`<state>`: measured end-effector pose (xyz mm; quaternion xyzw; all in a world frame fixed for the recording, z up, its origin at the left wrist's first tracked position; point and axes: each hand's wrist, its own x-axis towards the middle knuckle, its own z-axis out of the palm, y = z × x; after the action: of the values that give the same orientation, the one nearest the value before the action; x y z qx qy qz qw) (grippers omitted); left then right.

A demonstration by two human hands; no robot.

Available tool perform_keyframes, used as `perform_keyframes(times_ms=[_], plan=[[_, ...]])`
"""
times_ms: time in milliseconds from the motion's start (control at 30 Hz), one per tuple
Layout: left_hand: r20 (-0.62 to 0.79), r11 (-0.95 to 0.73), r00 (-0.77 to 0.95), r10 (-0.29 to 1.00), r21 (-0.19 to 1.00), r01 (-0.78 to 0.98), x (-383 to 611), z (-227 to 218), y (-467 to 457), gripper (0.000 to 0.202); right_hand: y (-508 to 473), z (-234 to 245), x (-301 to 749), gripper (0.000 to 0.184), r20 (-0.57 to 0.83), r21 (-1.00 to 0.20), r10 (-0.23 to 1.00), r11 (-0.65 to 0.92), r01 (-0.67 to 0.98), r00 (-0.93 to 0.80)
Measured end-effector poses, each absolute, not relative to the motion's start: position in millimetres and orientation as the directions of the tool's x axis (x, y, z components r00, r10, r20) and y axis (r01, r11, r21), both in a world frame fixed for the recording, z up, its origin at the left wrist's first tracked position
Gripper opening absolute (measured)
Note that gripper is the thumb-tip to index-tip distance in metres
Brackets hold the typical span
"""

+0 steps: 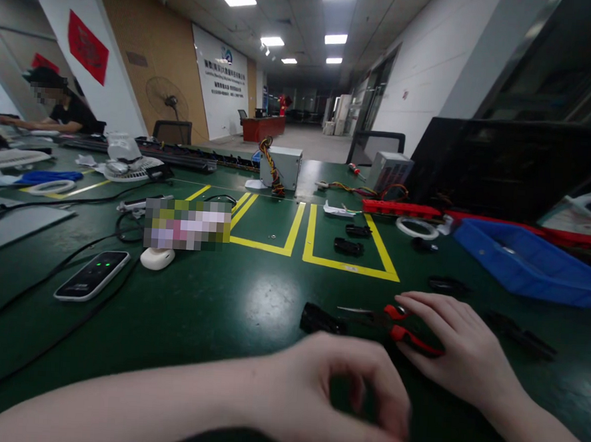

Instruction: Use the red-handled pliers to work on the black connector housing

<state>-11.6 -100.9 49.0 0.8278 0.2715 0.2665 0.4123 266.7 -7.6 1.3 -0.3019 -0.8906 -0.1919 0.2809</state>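
My left hand [315,389] is in front of me at the bottom, slightly blurred. Its fingers curl down towards the thumb in a closed loop; anything between the tips is hidden. To the right, my right hand [461,344] is closed over the red handles of a pair of pliers [413,339] lying low over the table. The pliers' jaws point left, towards a black plastic part [322,318] just beyond my left hand. Another black part [521,335] lies right of my right hand, and a further one [446,285] sits behind it.
Yellow tape frames [350,270] mark the green table, with two black parts [349,246] inside the right one. A blue tray [528,262] stands at right. Power supply boxes [283,168] are farther back. A white device [93,275] and cables lie left. Another person [66,110] sits far left.
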Motion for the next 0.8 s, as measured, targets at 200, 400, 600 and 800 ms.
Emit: perform_keyframes(times_ms=[200,400,600,800], plan=[[0.469,-0.604,0.432,0.770,0.755,0.256,-42,27,-40,0.012,-6,1,268,0.045,0.577,0.145,0.479,0.737,0.661,-0.661],[0.390,-0.697,0.606,0.694,0.575,0.428,-47,17,-38,0.026,-8,3,270,0.045,0.562,0.105,0.475,0.771,0.628,-0.677],[0.317,-0.772,0.730,0.606,0.454,0.444,-44,19,-40,0.044,-12,9,265,0.036,0.557,0.112,0.443,0.798,0.592,-0.703],[0.284,-0.780,0.752,0.595,0.430,0.455,-44,12,-39,0.026,-15,10,261,0.043,0.551,0.106,0.440,0.806,0.582,-0.709]])
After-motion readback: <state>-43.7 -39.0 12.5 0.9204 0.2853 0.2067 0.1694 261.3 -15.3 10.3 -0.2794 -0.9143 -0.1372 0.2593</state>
